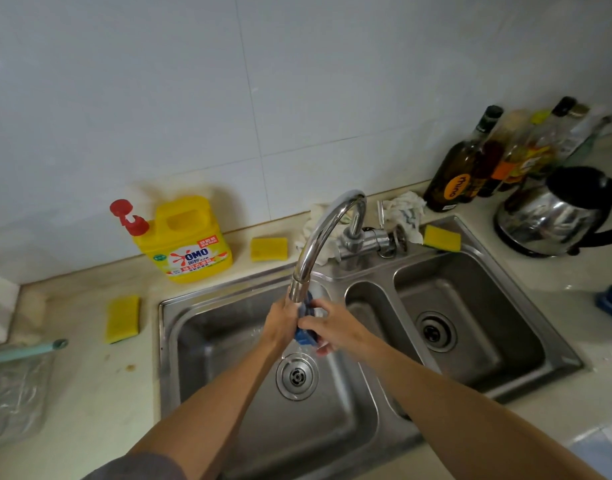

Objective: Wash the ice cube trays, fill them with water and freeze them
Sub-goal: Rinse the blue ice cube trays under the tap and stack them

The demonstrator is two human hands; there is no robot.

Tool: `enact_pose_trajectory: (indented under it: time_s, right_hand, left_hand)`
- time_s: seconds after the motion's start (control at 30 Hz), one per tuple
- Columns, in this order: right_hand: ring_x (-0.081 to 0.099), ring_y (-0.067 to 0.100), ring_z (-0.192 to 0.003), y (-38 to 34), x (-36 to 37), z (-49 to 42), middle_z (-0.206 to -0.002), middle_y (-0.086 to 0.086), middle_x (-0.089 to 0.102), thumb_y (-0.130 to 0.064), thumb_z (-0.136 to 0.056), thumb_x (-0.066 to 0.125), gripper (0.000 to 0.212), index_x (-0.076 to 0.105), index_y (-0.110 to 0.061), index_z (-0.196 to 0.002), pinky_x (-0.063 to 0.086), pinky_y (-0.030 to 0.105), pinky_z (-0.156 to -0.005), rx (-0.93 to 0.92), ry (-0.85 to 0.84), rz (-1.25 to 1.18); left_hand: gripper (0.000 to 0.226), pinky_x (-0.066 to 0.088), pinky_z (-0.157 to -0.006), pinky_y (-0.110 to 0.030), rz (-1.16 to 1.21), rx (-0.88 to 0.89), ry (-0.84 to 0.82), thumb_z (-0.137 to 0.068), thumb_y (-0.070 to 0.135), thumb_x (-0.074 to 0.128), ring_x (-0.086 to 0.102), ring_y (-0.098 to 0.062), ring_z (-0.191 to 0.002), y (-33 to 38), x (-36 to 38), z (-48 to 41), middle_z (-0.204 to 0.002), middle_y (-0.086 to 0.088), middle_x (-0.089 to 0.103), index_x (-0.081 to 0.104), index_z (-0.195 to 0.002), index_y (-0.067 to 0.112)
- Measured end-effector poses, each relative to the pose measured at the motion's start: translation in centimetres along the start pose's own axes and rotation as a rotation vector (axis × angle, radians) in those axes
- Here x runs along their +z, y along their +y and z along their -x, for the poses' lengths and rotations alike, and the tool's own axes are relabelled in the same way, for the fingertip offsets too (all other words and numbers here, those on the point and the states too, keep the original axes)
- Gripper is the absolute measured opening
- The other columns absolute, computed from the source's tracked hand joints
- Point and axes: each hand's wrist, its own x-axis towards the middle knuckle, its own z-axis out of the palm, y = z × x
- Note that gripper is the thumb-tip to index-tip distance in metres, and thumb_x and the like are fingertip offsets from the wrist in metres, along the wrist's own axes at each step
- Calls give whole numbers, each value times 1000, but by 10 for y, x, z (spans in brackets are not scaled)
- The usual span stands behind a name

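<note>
Ice cube tray (305, 336), blue, is what we see held over the left basin of the sink (166, 341), directly under the spout of the faucet (318, 237). Starting from the left of the worktop (90, 393), we see a yellow sponge (122, 318) near the sink's left rim, then a yellow detergent bottle (186, 244) at the back edge. The left hand (280, 322) grips the tray's left side, and the right hand (332, 329) curls round its right side. A steel kettle (553, 216) stands toward the back right corner.
</note>
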Motion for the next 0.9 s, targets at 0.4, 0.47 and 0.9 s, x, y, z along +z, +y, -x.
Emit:
enact_pose_trajectory:
  time_s: [0.4,0.47,0.9]
  right_hand:
    - [66,23,-58,0,5,0,-89,17,67,-25,-89,72,50,46,-17,-130,60,36,-62,62,-60,-219]
    - [66,23,-59,-2,4,-2,-87,16,66,-27,-88,72,52,46,-16,-132,60,37,-63,60,-53,-202]
    - [59,17,-63,10,-48,9,-97,8,58,-37,-90,68,58,45,-19,-140,59,42,-73,51,-105,5]
  left_hand:
    - [31,59,-80,-33,-133,-10,-150,-99,27,52,71,-25,-85,22,-13,3,-91,-14,74,70,-95,2]
    - [30,59,-80,-31,-125,-5,-153,-101,27,52,72,-23,-86,23,-13,3,-94,-13,74,69,-98,3]
    - [53,56,-77,-35,-90,-216,-11,-105,54,34,66,-33,-101,25,-55,-1,-113,-20,66,60,-115,9]
